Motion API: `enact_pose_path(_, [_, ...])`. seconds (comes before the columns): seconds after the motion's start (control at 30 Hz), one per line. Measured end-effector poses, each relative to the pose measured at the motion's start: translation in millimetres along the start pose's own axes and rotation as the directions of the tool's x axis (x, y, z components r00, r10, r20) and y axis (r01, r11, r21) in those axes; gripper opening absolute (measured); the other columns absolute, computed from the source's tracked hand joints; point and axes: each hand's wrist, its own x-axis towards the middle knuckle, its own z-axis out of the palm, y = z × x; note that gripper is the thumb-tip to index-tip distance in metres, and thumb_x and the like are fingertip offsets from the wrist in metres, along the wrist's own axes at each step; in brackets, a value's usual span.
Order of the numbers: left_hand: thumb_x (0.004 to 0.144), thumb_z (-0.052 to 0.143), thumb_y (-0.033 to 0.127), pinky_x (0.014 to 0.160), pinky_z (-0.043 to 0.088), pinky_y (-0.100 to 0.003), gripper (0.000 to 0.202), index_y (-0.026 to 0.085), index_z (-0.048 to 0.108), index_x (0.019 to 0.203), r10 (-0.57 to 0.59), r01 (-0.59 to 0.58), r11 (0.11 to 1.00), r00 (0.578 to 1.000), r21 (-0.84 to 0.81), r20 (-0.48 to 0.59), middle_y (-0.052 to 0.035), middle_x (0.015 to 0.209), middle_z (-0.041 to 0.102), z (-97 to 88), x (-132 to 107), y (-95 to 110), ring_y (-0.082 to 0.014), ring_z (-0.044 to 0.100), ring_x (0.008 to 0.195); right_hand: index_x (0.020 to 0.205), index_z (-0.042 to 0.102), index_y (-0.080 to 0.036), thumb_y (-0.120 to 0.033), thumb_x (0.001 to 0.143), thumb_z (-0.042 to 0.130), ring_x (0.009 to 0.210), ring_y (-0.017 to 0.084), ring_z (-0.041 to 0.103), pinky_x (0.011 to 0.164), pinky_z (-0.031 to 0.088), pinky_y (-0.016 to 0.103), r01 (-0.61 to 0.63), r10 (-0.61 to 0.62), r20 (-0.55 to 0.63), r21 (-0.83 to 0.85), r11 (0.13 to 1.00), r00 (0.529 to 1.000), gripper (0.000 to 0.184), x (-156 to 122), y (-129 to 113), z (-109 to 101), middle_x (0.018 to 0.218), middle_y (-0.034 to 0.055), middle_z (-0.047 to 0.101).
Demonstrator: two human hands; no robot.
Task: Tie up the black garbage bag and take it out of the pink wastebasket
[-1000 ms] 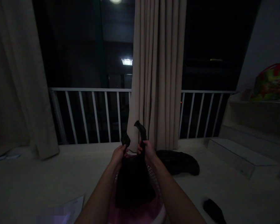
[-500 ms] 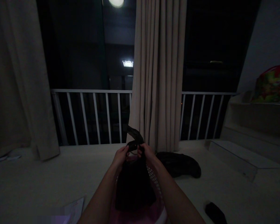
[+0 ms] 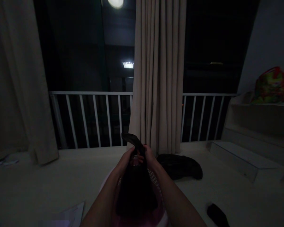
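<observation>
My left hand point(image 3: 127, 157) and my right hand point(image 3: 149, 156) are close together, both closed on the top of a black cloth item point(image 3: 136, 189). Its wide body hangs down between my forearms; the dim light hides whether it is a garment or a bag. From my fingers a dark band point(image 3: 132, 138) of it curves up and to the left. Beneath it stands a pink and white basket point(image 3: 156, 183) with a perforated wall, partly covered by the cloth and my arms.
On the pale floor, a black cloth bundle point(image 3: 180, 166) lies right of the basket and a small dark item point(image 3: 217, 215) nearer me. A flat sheet point(image 3: 75, 212) is at lower left. Ahead are a curtain point(image 3: 159, 78) and railing point(image 3: 92, 93); white steps point(image 3: 248, 154) stand right.
My hands have drawn slightly closer together on the black cloth item. Its upper band has shifted, now arching further to the left. The view has turned slightly.
</observation>
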Motion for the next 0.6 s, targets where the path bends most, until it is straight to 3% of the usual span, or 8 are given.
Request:
enact_pose_path(0.13, [0.068, 0.064, 0.053, 0.052, 0.045, -0.023, 0.041, 0.014, 0.062, 0.081, 0.059, -0.068, 0.993, 0.994, 0.100, 0.091, -0.0030, 0.060, 0.061, 1.0, -3.7, -1.5, -0.0139, 0.060, 0.053, 0.052, 0.041, -0.018, -0.044, 0.077, 0.037, 0.031, 0.006, 0.023, 0.033, 0.019, 0.020, -0.051, 0.049, -0.034, -0.037, 0.998, 0.998, 0.037, 0.4, 2.2, -1.3, 0.035, -0.0065, 0.028])
enact_pose_path(0.2, [0.068, 0.065, 0.053, 0.051, 0.042, -0.022, 0.041, 0.013, 0.064, 0.080, 0.080, -0.098, 0.979, 0.991, 0.180, 0.104, -0.0051, 0.062, 0.064, 0.1, -5.2, -2.1, -0.0139, 0.059, 0.054, 0.053, 0.044, -0.017, -0.041, 0.073, 0.046, 0.032, 0.005, 0.028, 0.034, 0.021, 0.019, -0.009, 0.005, -0.042, -0.086, 0.996, 0.999, 0.031, 1.3, 5.7, -2.4, 0.036, -0.0065, 0.032])
enact_pose_path(0.3, [0.067, 0.065, 0.052, 0.043, 0.033, -0.020, 0.040, 0.012, 0.063, 0.066, 0.114, -0.125, 0.943, 0.992, 0.309, 0.054, -0.0043, 0.051, 0.059, -2.3, -5.2, -3.6, -0.0123, 0.052, 0.046, 0.058, 0.050, -0.015, -0.034, 0.069, 0.054, 0.035, 0.006, 0.037, 0.034, 0.023, 0.018, 0.077, -0.082, -0.018, -0.186, 0.979, 0.996, 0.022, 2.6, 10.1, -2.5, 0.041, -0.0045, 0.043])
enact_pose_path(0.37, [0.066, 0.065, 0.054, 0.041, 0.030, -0.020, 0.042, 0.013, 0.061, 0.059, 0.118, -0.116, 0.931, 0.993, 0.346, 0.015, -0.0027, 0.045, 0.055, -4.1, -3.6, -5.0, -0.0115, 0.048, 0.042, 0.059, 0.052, -0.015, -0.032, 0.068, 0.055, 0.036, 0.006, 0.039, 0.035, 0.023, 0.018, 0.079, -0.075, 0.027, -0.253, 0.964, 0.997, 0.020, 2.4, 10.8, -1.7, 0.043, -0.0031, 0.048])
enact_pose_path(0.6, [0.064, 0.066, 0.055, 0.043, 0.033, -0.023, 0.044, 0.010, 0.065, 0.067, 0.058, -0.014, 0.950, 0.990, 0.312, -0.132, -0.0045, 0.049, 0.058, -3.4, 0.3, -7.1, -0.0138, 0.051, 0.043, 0.058, 0.057, -0.013, -0.022, 0.069, 0.054, 0.035, 0.004, 0.037, 0.037, 0.023, 0.018, 0.048, -0.031, 0.048, -0.424, 0.905, 0.998, 0.015, -2.5, 9.3, -2.1, 0.043, -0.0037, 0.049])
